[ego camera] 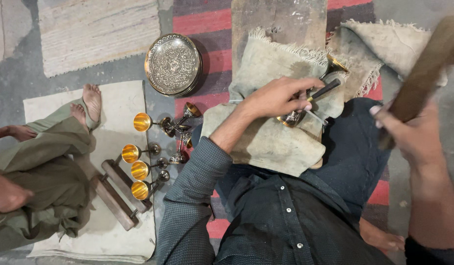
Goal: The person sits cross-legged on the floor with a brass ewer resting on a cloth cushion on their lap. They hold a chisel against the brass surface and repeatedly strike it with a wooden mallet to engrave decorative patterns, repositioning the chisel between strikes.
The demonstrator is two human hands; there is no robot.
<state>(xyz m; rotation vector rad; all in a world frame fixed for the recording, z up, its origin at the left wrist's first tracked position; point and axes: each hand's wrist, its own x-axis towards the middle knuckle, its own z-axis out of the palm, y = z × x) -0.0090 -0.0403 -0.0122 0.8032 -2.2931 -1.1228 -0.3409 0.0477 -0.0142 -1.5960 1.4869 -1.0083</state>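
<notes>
Left hand [278, 96] clenched a dark-handled tool [321, 92] against a brass goblet [310, 95] lying on grey cloth [266, 137] over the lap | right hand [414, 135] grasped a wooden mallet [423, 73], raised at right | finished goblets [141, 169] lay in a row at left, near an engraved tray [173, 64].
</notes>
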